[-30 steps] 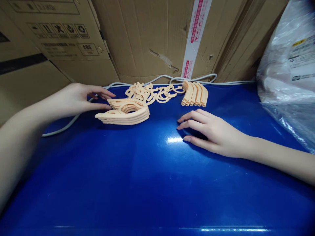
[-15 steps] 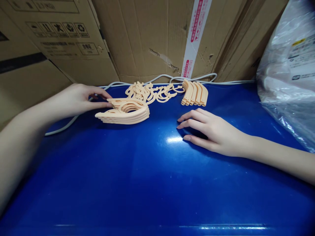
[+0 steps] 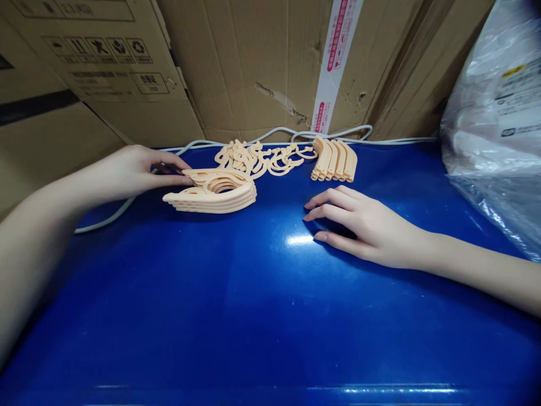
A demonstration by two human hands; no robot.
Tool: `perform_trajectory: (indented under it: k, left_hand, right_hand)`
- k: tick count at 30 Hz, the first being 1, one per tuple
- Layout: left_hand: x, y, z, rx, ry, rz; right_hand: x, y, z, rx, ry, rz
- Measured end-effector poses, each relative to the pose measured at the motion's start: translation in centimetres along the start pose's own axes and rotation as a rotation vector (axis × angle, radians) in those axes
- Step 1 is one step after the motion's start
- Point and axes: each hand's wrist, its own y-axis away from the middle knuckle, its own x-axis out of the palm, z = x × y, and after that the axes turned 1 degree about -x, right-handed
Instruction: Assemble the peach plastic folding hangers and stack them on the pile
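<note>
Stack (image 3: 207, 203), hooks (image 3: 238, 158) and tubes (image 3: 337, 162) lie grouped, seemingly none joined; the left hand (image 3: 135, 167) pinches the stack's edge, the right hand (image 3: 374, 231), fingers apart, holds nothing.

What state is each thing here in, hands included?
Cream stack: neatly layered, ends toward the left hand.
Left hand: thumb and fingers at the stack's end; how firmly it grips is unclear.
Right hand: open, holding nothing.
Cream hooks: loosely heaped.
Curved cream pieces: lined up side by side.
White cable: loosely looped.
Cardboard: upright, surface torn in places.
Clear plastic: crumpled.
</note>
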Motion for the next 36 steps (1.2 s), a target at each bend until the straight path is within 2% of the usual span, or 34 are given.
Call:
perform_trajectory:
  k: [3, 15, 28, 36]
  left_hand:
    - [-0.11, 0.04, -0.35, -0.041, 0.025, 0.054]
    - [0.02, -0.13, -0.55, -0.021, 0.019, 0.064]
    - [-0.33, 0.24, -0.99, -0.069, 0.045, 0.057]
    - [-0.06, 0.02, -0.44, -0.044, 0.065, 0.07]
  right_hand:
    - [-0.02, 0.0, 0.0, 0.0, 0.003, -0.004]
    - [-0.11, -0.03, 0.08, 0.002, -0.003, -0.005]
    - [-0.06, 0.01, 0.0, 0.0, -0.005, 0.004]
    - [0.01, 0.05, -0.02, 0.003, 0.0, 0.0]
